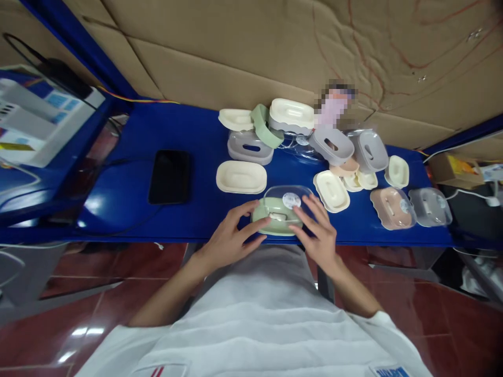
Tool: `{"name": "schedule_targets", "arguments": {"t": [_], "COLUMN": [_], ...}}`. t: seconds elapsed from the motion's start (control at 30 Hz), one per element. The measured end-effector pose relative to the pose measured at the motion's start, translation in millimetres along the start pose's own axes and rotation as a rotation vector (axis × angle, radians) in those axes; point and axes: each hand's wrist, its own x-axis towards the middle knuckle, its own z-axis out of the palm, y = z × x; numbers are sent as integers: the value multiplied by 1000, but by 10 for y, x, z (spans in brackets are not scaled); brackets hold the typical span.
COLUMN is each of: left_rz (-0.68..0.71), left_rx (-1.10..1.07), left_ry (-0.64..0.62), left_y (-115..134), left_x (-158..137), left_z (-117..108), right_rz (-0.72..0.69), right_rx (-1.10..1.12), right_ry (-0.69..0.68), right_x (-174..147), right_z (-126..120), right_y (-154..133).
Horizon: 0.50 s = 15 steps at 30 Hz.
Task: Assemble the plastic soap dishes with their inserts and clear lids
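In front of me at the table's near edge sits a pale green soap box [271,224] with a small white piece at its middle. A clear lid [277,193] with a round white label is over it, tilted and shifted toward the far right. My left hand [231,235] grips the left end of the green box, fingers spread along its far and near sides. On the other side, my right hand [317,233] holds the clear lid by its right end, fingertips near the label. Part of the box's right end is hidden by the lid and fingers.
A cream tray [241,177] lies just beyond the box. Several cream, grey and green parts, including a grey shell [332,145], are piled behind. To the right stand a lidded pink box [391,208] and a lidded grey box [430,207]. A black device [170,177] lies left.
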Motion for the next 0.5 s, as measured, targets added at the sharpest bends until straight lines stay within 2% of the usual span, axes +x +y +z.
{"name": "schedule_targets", "arguments": {"t": [0.1, 0.2, 0.5], "left_rz": [-7, -5, -33], "left_rx": [9, -17, -77], "left_ry": [-16, -40, -38], "left_y": [-7, -9, -32], "left_x": [16, 45, 44], "left_z": [2, -10, -12], "right_rz": [89, 84, 0], "right_rx": [-36, -90, -185], "right_ry": [-6, -16, -119], "right_x": [-231, -269, -341], "right_z": [114, 223, 228], "right_y": [-201, -298, -197]}}
